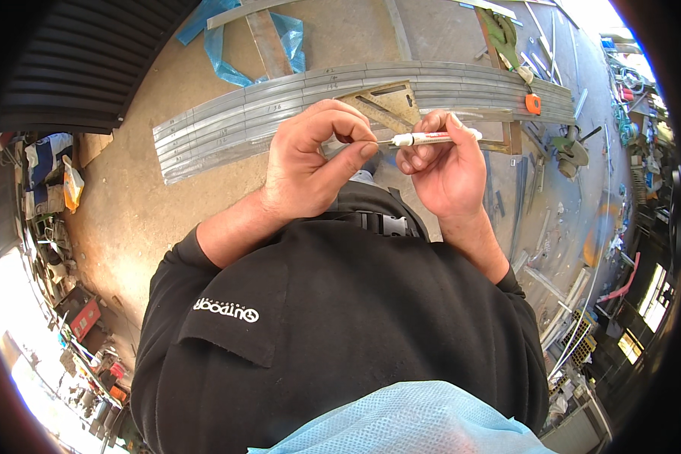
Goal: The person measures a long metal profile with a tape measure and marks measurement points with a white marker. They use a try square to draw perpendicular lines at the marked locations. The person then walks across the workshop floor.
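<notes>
A white marker pen (431, 138) lies level between the thumb and fingers of my right hand (454, 166), its narrow end toward the left. My left hand (306, 159) is closed in a pinch right at that end, on something thin and small that I cannot make out. Just beyond the hands, a triangular metal square (386, 106) rests on long grey metal profiles (242, 117). The profiles lie side by side and carry dark handwritten marks and cross lines.
An orange tape measure (533, 104) sits at the profiles' right end, with green gloves (499, 34) farther back. Blue plastic film (223, 64) lies beyond the profiles. An angle grinder (570, 151) and metal strips lie on the floor to the right. A dark ribbed panel (91, 60) stands far left.
</notes>
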